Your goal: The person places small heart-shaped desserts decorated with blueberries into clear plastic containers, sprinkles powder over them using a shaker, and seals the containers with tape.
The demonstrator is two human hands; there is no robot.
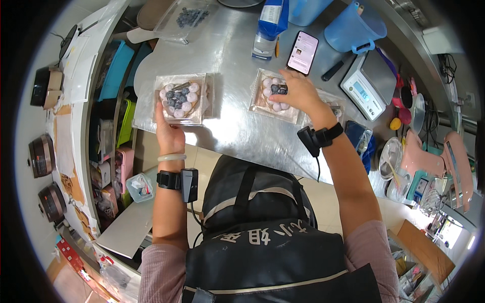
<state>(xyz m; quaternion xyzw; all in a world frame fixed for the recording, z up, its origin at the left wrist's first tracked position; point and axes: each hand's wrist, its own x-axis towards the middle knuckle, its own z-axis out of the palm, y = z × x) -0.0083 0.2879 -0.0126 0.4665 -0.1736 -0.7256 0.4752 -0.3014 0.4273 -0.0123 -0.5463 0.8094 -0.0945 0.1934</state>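
Note:
Two clear square boxes sit at the middle of the steel table, each with a round dessert inside. The left box [202,108] shows dark blueberries ringed by pale, powdery balls. My left hand [169,134] is closed on its near left corner, thumb along the side and the other fingers hidden below. Over the right box [257,103], with a similar blueberry dessert, my right hand [303,96] curves its thumb and fingers across the right part. Another clear box [336,104] lies partly behind my right wrist.
Beyond the boxes are a phone [302,52], a blue bag [273,17], a blue jug [353,28] and a tub of blueberries [192,17]. A digital scale [366,88] and a pink stand mixer [429,156] stand at right. Shelves [116,126] line the left.

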